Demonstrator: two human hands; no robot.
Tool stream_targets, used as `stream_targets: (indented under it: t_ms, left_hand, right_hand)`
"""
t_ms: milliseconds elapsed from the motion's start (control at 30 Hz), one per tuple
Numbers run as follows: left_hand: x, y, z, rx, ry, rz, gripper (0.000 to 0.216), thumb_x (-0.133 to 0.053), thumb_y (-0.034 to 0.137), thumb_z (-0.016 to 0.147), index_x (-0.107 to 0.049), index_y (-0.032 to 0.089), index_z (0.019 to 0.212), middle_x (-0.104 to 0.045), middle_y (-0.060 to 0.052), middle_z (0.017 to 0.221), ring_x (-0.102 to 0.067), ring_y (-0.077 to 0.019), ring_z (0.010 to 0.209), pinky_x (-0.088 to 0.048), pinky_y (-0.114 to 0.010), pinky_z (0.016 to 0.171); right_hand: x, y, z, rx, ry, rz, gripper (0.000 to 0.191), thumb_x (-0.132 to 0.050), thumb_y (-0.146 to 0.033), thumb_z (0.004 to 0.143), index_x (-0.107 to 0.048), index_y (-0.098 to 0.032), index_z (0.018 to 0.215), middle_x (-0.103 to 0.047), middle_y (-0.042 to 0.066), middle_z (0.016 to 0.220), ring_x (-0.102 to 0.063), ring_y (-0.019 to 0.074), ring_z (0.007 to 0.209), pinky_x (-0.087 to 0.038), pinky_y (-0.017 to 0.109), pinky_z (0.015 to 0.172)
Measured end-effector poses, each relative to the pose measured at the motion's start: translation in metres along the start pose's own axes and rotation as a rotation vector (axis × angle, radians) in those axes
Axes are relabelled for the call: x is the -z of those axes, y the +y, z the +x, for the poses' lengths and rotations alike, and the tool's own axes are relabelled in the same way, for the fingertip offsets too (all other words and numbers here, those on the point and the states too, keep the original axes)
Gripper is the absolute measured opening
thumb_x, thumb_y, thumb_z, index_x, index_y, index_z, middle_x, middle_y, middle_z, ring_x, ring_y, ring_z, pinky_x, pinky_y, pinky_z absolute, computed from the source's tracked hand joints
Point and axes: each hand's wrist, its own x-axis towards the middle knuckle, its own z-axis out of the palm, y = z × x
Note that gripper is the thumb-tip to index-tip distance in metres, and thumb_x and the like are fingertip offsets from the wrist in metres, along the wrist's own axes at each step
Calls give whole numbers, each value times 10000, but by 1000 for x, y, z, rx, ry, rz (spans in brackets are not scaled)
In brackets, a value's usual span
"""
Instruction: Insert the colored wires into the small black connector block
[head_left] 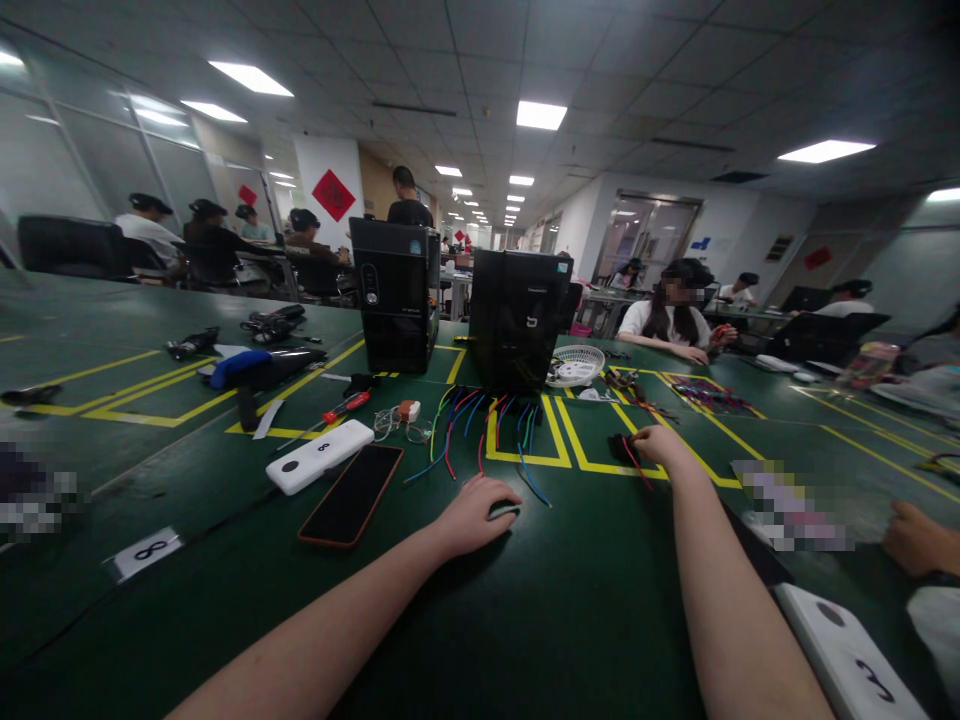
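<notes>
My left hand rests low over the green table with its fingers curled. A thin pale grey-green piece shows at its thumb and fingertips; its kind is unclear. Just beyond lie several loose coloured wires, red, blue, yellow and green, fanned out in front of a black computer tower. My right hand, farther right, is closed with its fingertips at a small dark bundle with a red wire. How firmly it grips is hard to see.
Left of my left hand lie a phone, a white numbered box and a red screwdriver. A second tower and a white basket stand behind. Another person's hand is at the right edge, near another white box.
</notes>
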Motion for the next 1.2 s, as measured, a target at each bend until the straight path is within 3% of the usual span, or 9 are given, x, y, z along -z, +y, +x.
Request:
stream_targets:
  t_ms: [300,433,567,667,800,900,1000,1100,1200]
  left_hand:
    - [1,0,0,-4,0,-2,232,-508,302,841,-594,243,1048,-618,-18,1072,-514,-191,1051,-264,-391,1026]
    - [1,1,0,-3,-1,5,231,-504,306,844,-596,241,1045,-619,-23,1079,-515,-195,1051,-261,-391,1028]
    - [0,0,0,4,-3,4,230,-508,305,840,-598,237,1040,-621,-26,1082,-515,-199,1055,-250,-393,1035]
    - [1,1,0,5,0,1,228,-509,306,839,-599,241,1038,-621,-23,1082,-517,-197,1055,-255,-389,1033]
    - [3,2,-1,0,5,-3,234,-501,307,844,-597,246,1049,-620,-20,1079,-519,-194,1054,-270,-378,1026]
    - [2,0,-1,-3,10,-7,233,-505,307,842,-594,249,1049,-618,-16,1080,-516,-193,1055,-261,-384,1029]
    - [1,-1,0,-5,5,-8,229,-506,307,841,-591,251,1046,-616,-11,1082,-515,-192,1054,-251,-390,1034]
    - [1,-1,0,-2,-1,-4,229,-502,307,844,-590,249,1046,-615,-12,1080,-516,-191,1052,-256,-388,1030]
    - [1,0,0,-10,7,-1,223,-507,302,841,-594,245,1038,-619,-12,1069,-520,-186,1044,-259,-383,1027]
  right_hand:
    - [0,-2,-1,-13,-26,-15,268,-512,-172,758,-680,-136,963,-689,67,759,-629,122,611,-431,176,538]
    - [-6,-12,-1,-10,10,-103,213,-533,-145,736,-704,-123,862,-687,116,799,-652,181,736,-464,226,645]
    - [-19,-27,-1,-36,44,-181,221,-542,-132,728,-692,-78,880,-660,200,919,-629,248,897,-470,284,733]
    - [-22,-34,-2,-74,-10,-181,192,-558,-164,729,-691,-90,847,-671,178,826,-641,249,849,-482,290,700]
    - [-6,-32,-7,-153,-139,-108,254,-490,-249,803,-682,-96,740,-642,127,592,-636,203,583,-484,281,576]
    - [18,-23,-12,-189,-174,-53,349,-395,-294,860,-674,-92,807,-640,116,594,-610,179,524,-478,283,554]
    - [35,-13,-14,-190,-141,-19,435,-361,-390,875,-663,-79,914,-646,127,632,-615,195,555,-476,298,575]
    - [36,-8,-11,-186,-76,-30,530,-379,-488,850,-656,-48,953,-641,144,627,-622,233,592,-470,319,588]
    - [26,-7,-3,-154,11,-54,403,-444,-379,842,-675,-60,924,-647,143,643,-634,229,651,-464,295,622]
